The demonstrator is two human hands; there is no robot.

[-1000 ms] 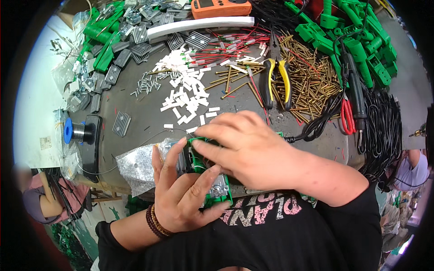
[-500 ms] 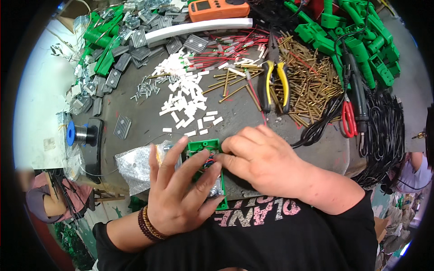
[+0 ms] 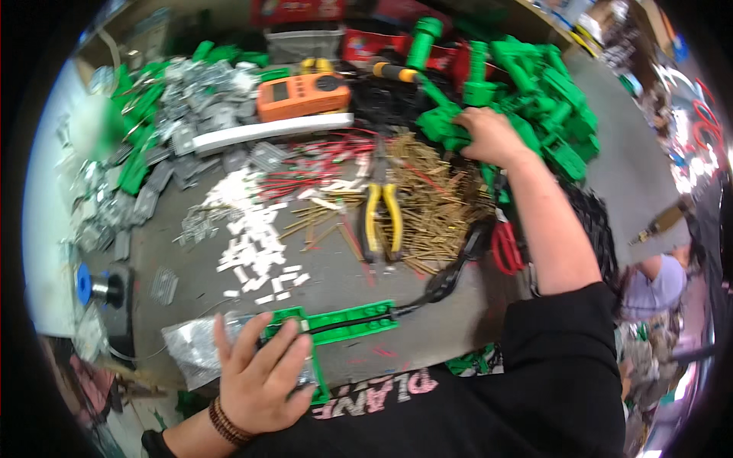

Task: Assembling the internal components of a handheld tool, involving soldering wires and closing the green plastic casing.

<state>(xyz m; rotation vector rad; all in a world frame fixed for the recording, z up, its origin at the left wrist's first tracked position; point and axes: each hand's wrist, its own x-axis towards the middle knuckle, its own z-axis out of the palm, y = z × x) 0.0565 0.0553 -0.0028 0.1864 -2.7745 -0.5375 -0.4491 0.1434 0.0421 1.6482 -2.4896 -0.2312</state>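
Near the front edge, my left hand lies with its fingers spread over an open green plastic housing, covering much of its inside. A long green handle shell extends to the right from its top, with a black cord running along it and out of its end. At the far right, my right hand reaches into the heap of green plastic parts. Its fingers are curled onto a green plastic part, and its grip is partly hidden.
Pliers with yellow handles lie beside brass-coloured rods. White tubes are scattered left of centre. Farther back sits an orange meter. Bubble wrap touches the left hand's area; a solder spool stands far left.
My right hand has left the housing and moved far right to the green heap. A handle shell with a cord now shows beside the housing. The view has shifted; my left hand stays on the housing.
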